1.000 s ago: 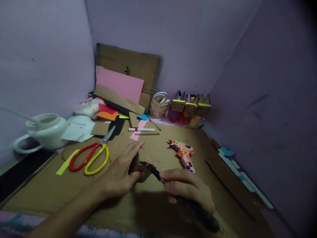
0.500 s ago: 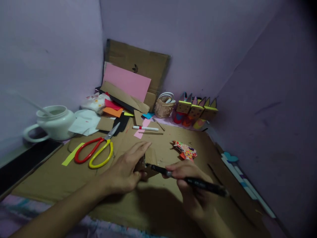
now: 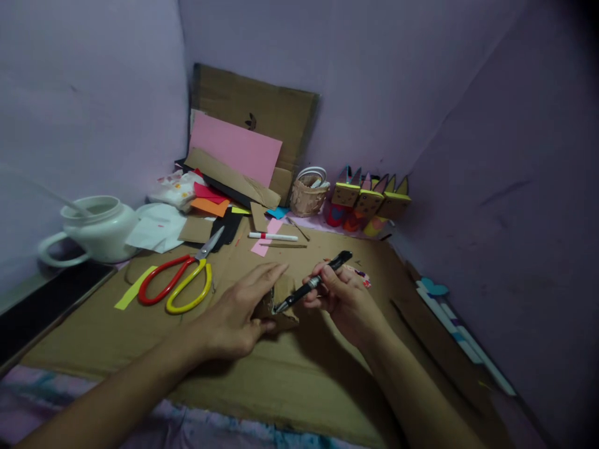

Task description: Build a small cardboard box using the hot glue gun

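Black pen point(image 3: 312, 284) in right hand point(image 3: 350, 302); cardboard point(image 3: 281, 103): trefoil logo point(image 3: 251, 121).

You can identify one brand mark: the dark Adidas trefoil point(image 3: 251, 121) on the brown cardboard panel point(image 3: 285, 118) behind the pink sheet point(image 3: 236, 149).

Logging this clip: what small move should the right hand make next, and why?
Probably a light nudge of the slim black plastic pen along the rough edge of the small brown cardboard piece: the right hand holds the pen with its tip at that edge, and the left hand holds the piece.
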